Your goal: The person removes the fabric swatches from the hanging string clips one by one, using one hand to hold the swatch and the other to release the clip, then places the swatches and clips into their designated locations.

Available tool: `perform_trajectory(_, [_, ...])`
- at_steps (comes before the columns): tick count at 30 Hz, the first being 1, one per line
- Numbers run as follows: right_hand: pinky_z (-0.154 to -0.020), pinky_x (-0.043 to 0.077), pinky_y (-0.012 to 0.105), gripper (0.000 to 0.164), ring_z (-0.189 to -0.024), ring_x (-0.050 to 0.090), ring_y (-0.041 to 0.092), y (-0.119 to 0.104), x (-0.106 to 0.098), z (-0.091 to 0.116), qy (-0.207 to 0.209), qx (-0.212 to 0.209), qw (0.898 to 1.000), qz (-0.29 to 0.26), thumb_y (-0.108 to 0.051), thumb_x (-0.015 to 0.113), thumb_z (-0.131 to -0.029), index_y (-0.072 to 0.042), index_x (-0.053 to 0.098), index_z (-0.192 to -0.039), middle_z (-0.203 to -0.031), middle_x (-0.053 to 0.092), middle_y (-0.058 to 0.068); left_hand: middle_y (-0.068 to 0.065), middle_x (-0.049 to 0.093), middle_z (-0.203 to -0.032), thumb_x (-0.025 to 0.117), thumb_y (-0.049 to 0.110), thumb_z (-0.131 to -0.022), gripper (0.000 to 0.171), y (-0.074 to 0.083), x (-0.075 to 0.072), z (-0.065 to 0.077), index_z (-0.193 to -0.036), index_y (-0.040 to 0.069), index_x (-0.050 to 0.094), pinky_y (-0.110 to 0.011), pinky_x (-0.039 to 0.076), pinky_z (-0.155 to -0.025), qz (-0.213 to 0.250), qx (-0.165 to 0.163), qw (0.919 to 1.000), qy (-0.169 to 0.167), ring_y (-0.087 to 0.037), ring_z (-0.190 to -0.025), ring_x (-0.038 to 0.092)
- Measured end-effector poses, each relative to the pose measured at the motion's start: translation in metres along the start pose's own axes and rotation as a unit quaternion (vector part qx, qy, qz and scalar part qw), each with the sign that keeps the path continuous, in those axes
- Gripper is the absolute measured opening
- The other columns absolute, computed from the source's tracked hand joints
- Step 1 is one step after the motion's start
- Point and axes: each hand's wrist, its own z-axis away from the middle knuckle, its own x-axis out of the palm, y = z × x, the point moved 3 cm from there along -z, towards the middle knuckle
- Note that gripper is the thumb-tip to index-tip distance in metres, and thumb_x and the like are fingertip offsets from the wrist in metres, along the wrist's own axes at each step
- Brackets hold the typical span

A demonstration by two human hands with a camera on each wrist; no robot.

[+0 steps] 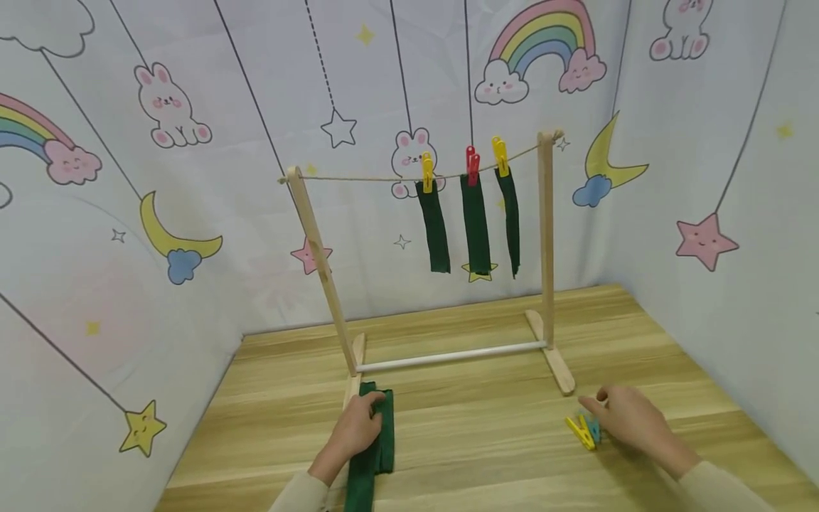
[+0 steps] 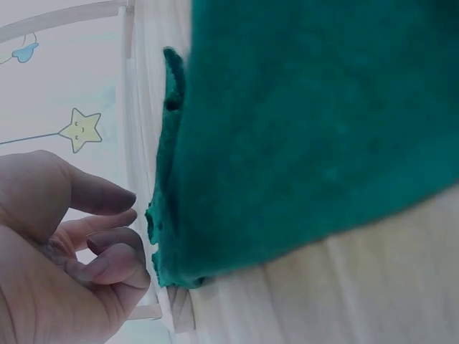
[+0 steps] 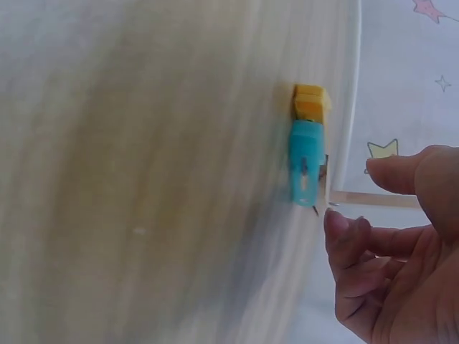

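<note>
Just beside the right hand (image 1: pixel 630 423), fingers parted and empty, two pegs (image 1: pixel 581 432) lie, presumably for easy reach; beneath the left hand (image 1: pixel 357 424), loosely curled, seemingly holding nothing, lie cloth strips (image 1: pixel 387 448).

Matt cloth strips (image 1: pixel 362 480), smooth plastic pegs (image 1: pixel 587 441), wood-grained tabletop (image 1: pixel 480 434).

There are five clothespins (image 1: pixel 473 165) (three yellow), three hanging strips (image 1: pixel 476 224), two hands (image 1: pixel 356 427) (image 1: pixel 632 421), one rack (image 1: pixel 547 242).

Dark green strips (image 1: pixel 387 444), yellow peg (image 1: pixel 587 439), teal peg (image 3: pixel 307 140), rainbow-patterned white backdrop (image 1: pixel 365 270)
</note>
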Motion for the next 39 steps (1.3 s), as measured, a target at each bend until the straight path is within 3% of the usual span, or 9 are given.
perform_trajectory(5, [-0.057,0.05,0.04,0.039,-0.069,0.061,0.02,-0.01,-0.005,-0.002,0.028,-0.006,1.0,0.003,-0.036,0.066,-0.097,0.003,0.072,-0.094,-0.079,0.067,0.006,0.01,0.032,-0.049,0.054,-0.011,-0.09,0.038,0.007,0.001,-0.004,-0.128,-0.01,0.061,-0.017,0.026,-0.039,0.008,0.014,0.9999,0.006,-0.002,-0.039,0.028])
perform_trajectory(9, [-0.056,0.049,0.036,0.034,-0.065,0.057,0.015,-0.022,-0.005,-0.004,0.034,-0.022,0.999,-0.004,-0.033,0.067,-0.097,0.0,0.072,-0.091,-0.076,0.065,0.001,0.004,0.04,-0.061,0.056,-0.009,-0.091,0.037,0.013,0.002,-0.008,-0.127,-0.007,0.063,-0.021,0.03,-0.044,0.002,0.021,0.9995,0.022,-0.005,-0.048,0.031])
perform_trajectory(17, [-0.062,0.053,0.039,0.038,-0.068,0.062,0.016,-0.052,-0.012,-0.022,0.058,-0.064,0.996,-0.015,-0.035,0.064,-0.099,0.002,0.072,-0.098,-0.083,0.069,0.005,-0.013,0.058,-0.091,0.056,-0.007,-0.093,0.034,0.025,-0.006,-0.022,-0.126,-0.002,0.064,-0.025,0.04,-0.049,0.015,0.017,0.9955,0.092,-0.008,-0.055,0.042])
perform_trajectory(21, [-0.06,0.052,0.037,0.038,-0.064,0.06,0.014,-0.061,-0.025,-0.032,0.084,-0.073,0.993,-0.037,-0.032,0.064,-0.099,0.005,0.071,-0.099,-0.083,0.068,0.007,-0.023,0.058,-0.105,0.057,-0.006,-0.093,0.035,0.034,-0.007,-0.032,-0.127,0.001,0.065,-0.025,0.044,-0.052,0.049,0.023,0.9941,0.094,-0.011,-0.062,0.05])
perform_trajectory(25, [-0.064,0.054,0.042,0.037,-0.071,0.065,0.021,-0.067,-0.04,-0.041,0.119,-0.086,0.988,-0.047,-0.032,0.065,-0.098,0.005,0.071,-0.1,-0.09,0.071,0.015,-0.024,0.059,-0.114,0.06,0.001,-0.096,0.031,0.045,-0.006,-0.043,-0.126,0.003,0.066,-0.028,0.049,-0.059,0.069,0.026,0.9915,0.108,-0.017,-0.074,0.056])
perform_trajectory(32, [-0.067,0.055,0.044,0.044,-0.077,0.067,0.026,-0.089,-0.055,-0.057,0.14,-0.114,0.982,-0.046,-0.032,0.066,-0.098,0.008,0.066,-0.114,-0.104,0.069,0.021,-0.022,0.06,-0.12,0.061,0.013,-0.1,0.029,0.06,-0.014,-0.058,-0.126,0.001,0.064,-0.045,0.053,-0.076,0.083,0.047,0.9843,0.148,-0.039,-0.105,0.058])
perform_trajectory(39, [-0.065,0.055,0.042,0.046,-0.08,0.068,0.028,-0.124,-0.06,-0.07,0.166,-0.136,0.974,-0.072,-0.029,0.072,-0.094,0.007,0.063,-0.12,-0.111,0.068,0.022,-0.022,0.057,-0.125,0.059,0.012,-0.101,0.031,0.064,-0.024,-0.067,-0.13,-0.001,0.06,-0.044,0.054,-0.079,0.102,0.038,0.9831,0.147,-0.042,-0.114,0.055])
